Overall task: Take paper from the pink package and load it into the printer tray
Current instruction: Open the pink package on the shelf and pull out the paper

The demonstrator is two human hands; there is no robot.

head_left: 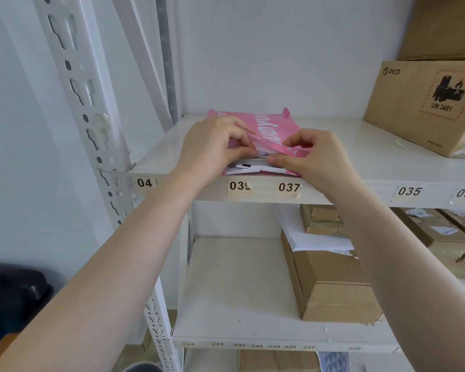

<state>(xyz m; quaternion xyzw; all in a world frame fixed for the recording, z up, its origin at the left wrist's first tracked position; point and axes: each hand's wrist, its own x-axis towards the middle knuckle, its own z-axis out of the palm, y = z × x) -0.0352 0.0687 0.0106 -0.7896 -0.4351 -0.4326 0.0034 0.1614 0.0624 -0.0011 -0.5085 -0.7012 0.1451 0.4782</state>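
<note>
Two hands at one pink package [266, 127]: left grip [215, 146], right grip [314, 154] pinched on paper [249, 163].

White shelf [360, 167] carries pink package [274, 124], cardboard box [419, 114].

Two bare arms, two bare hands in the frame.

The left hand [215, 146] and the right hand [317, 157] wear no gloves, no rings, no watch or band at either wrist. Both forearms run uncovered right down to the bottom edge, no sleeve in sight. Fingernails are short and plain, with no polish showing.
</note>
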